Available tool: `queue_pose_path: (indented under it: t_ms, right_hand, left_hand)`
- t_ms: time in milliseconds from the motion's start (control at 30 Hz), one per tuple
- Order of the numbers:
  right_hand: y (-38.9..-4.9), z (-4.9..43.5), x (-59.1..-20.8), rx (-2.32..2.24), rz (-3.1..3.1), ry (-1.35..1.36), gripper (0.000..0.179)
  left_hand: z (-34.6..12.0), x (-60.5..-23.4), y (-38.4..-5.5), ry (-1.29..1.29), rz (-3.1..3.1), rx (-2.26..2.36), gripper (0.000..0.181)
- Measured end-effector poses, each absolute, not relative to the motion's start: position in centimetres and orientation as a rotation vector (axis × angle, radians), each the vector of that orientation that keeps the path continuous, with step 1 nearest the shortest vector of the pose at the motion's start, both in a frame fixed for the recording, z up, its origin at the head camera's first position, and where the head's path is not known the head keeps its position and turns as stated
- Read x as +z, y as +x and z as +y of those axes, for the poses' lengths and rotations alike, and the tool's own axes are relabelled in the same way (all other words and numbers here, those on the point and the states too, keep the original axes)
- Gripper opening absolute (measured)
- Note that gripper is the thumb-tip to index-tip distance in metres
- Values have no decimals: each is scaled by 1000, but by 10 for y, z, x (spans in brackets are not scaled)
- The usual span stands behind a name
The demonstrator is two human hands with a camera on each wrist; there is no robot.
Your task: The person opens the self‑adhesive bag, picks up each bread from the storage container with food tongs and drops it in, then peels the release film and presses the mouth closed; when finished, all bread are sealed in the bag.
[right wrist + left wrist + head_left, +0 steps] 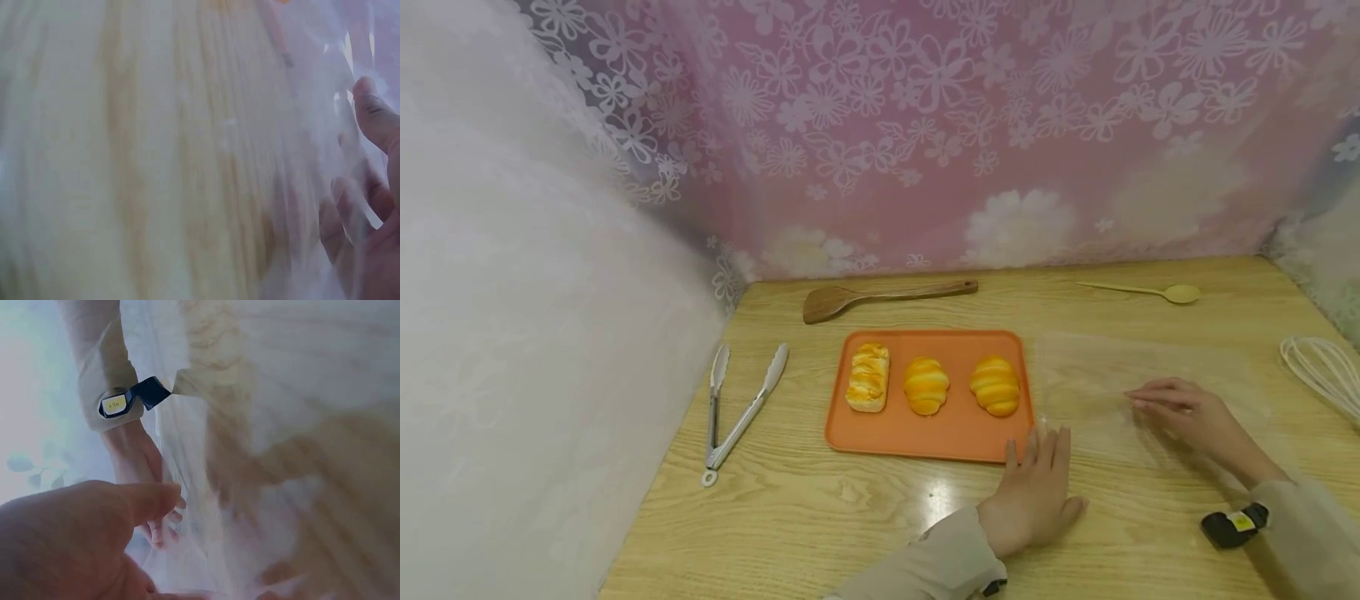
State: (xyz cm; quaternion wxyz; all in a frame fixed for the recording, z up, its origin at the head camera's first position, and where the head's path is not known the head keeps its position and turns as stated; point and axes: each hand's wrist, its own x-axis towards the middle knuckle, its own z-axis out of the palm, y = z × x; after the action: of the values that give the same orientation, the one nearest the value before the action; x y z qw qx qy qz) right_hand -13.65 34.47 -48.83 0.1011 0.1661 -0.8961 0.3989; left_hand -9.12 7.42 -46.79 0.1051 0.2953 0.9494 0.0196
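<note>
A thin sheet of clear plastic film (1090, 383) lies on the table just right of the orange tray (928, 442). My right hand (1187, 417) is over the film, thumb and fingertips close together at it. In the right wrist view the right hand's fingers (334, 222) show through the raised clear film (306, 162). At the tray's near right corner is my left hand (1033, 496), its fingers spread and fairly straight. On the tray sit a loaf-shaped bread (868, 377) and two croissant-shaped breads, one in the middle (926, 386) and one at right (996, 386).
Metal tongs (741, 421) lie spread left of the tray. Behind it are a wooden spatula (880, 296) and, farther right, a light wooden spoon (1180, 293). A whisk (1322, 371) lies at the right edge. Flowered cloth walls (880, 167) border the table.
</note>
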Motion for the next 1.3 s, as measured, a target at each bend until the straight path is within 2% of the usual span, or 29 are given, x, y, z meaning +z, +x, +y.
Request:
queue_pose_path:
  t_ms: [233,433,667,767,1067,1300]
  right_hand:
    - [-137,347,-491,1214,-2655,487,23]
    - [-138,348,-492,1223,-2684,422,23]
    - [-134,350,-491,1248,-2623,353,25]
    - [-131,352,-494,1313,-2581,286,24]
    - [-124,352,-504,2049,-2123,287,31]
    - [-124,351,-503,1834,-2216,256,28]
  left_hand:
    - [84,-466,-117,913,2826,-6,86]
    - [94,-468,-131,900,2717,-130,77]
    - [98,-468,-129,817,2693,-171,88]
    - [98,-467,-128,818,2692,-183,86]
    - [97,-467,-128,851,2691,-223,73]
    - [95,-468,-127,853,2685,-44,80]
